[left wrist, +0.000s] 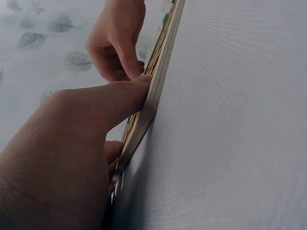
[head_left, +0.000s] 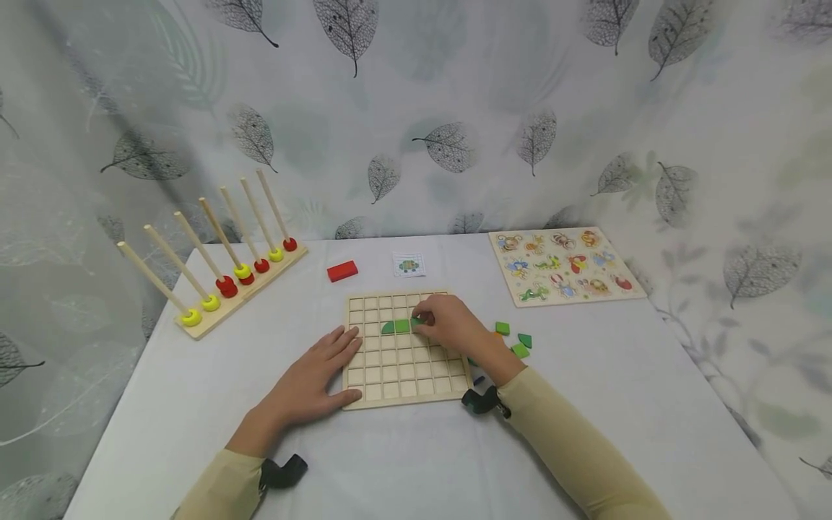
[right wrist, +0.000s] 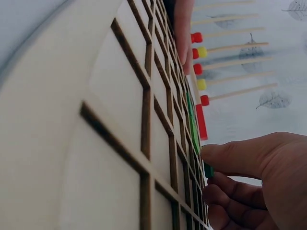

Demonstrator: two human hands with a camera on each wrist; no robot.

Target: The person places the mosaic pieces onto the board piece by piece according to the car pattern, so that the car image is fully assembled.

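A square wooden grid board [head_left: 406, 374] lies on the white table in the head view. In one of its rows sit a dark green quarter-round tile [head_left: 388, 328] and a light green square tile [head_left: 402, 326]. Just right of these, my right hand [head_left: 451, 326] pinches another dark green tile [right wrist: 208, 170] between thumb and fingers, right at the grid; my fingers hide part of it. Spread over the board's left edge, my left hand [head_left: 308, 379] rests with its fingers extended. Its thumb [left wrist: 129, 91] lies on the near rim in the left wrist view.
Loose green tiles [head_left: 520, 350] lie right of the board, partly behind my right arm. Beyond the board are a small picture card [head_left: 409, 264] and a red block [head_left: 342, 271]. A peg stand [head_left: 227, 307] with beads stands left; an insect puzzle board [head_left: 549, 249] lies back right.
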